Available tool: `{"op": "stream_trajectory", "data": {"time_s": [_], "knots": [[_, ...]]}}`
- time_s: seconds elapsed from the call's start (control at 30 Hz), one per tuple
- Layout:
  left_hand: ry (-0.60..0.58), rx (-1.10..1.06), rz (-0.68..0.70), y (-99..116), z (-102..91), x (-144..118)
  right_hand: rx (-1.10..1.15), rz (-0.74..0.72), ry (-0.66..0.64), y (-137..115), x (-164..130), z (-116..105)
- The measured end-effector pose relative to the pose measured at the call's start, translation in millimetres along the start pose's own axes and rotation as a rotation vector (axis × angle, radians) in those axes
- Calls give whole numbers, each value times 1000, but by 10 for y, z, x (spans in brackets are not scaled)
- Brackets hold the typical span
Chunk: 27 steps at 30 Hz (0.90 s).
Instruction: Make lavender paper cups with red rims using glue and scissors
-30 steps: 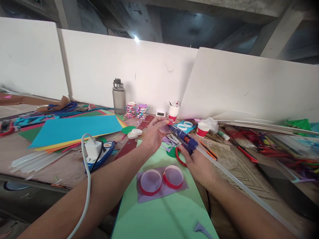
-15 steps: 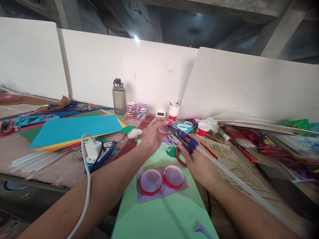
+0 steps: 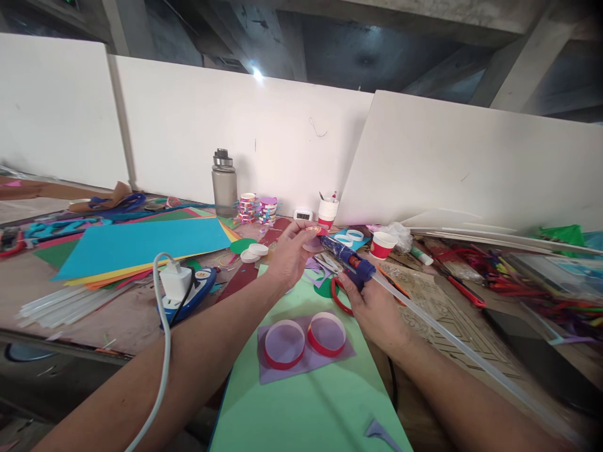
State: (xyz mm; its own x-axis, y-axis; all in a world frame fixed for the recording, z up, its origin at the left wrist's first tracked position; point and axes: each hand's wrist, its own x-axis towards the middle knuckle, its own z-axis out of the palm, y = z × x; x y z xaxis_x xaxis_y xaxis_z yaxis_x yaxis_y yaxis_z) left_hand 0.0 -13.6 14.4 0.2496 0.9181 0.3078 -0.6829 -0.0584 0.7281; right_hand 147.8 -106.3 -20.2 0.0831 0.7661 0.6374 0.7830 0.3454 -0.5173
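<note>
- While the left hand (image 3: 288, 254) is raised above the far end of the green sheet (image 3: 306, 402), its fingers are curled around a small round piece with a red rim (image 3: 312, 238), pinched between thumb and fingertips; the piece is small and partly covered, so it may be a pale purple disc with a red band.
- At that piece sits the tip of a blue glue gun (image 3: 347, 258), which the right hand (image 3: 372, 307) grips closed around the body, with a clear glue stick (image 3: 452, 342) trailing back from the gun past the right forearm.
- Just below both hands, on the green sheet, lies a purple paper scrap (image 3: 306, 358) carrying two red-rimmed rings (image 3: 305, 338) side by side, near each other.
- Beside the right hand, a red-handled pair of scissors (image 3: 336, 292) lies on the sheet's far edge, partly hidden by the hand.
- Left of the left forearm, a white charger plug (image 3: 174, 280) rests on a second blue glue gun (image 3: 191, 295), and its white cable (image 3: 162, 364) loops down over the forearm.
- Further left lie a stack of coloured paper topped by a blue sheet (image 3: 141, 242) and a bundle of clear glue sticks (image 3: 61, 304) on the workbench (image 3: 127, 320).
- Toward the back stand a grey water bottle (image 3: 224, 182), a small stack of decorated rings (image 3: 257, 209), a red-and-white paper cup (image 3: 381, 245) and white boards (image 3: 461, 163) leaning as a wall.
</note>
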Motion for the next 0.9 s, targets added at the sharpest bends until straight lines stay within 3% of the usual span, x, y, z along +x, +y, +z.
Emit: {"op": "stream_trajectory", "data": {"time_s": [0.37,0.63,0.9], "knots": [[43,-12,-55,34,-9,-8,-16,-36,7,-5,-14,-4],[-66,-6,-3,32,12,-18,17,15,12,10,-7,6],[-25,-10,-11,7,15,-12,16,23,9,10,-8,-1]]}}
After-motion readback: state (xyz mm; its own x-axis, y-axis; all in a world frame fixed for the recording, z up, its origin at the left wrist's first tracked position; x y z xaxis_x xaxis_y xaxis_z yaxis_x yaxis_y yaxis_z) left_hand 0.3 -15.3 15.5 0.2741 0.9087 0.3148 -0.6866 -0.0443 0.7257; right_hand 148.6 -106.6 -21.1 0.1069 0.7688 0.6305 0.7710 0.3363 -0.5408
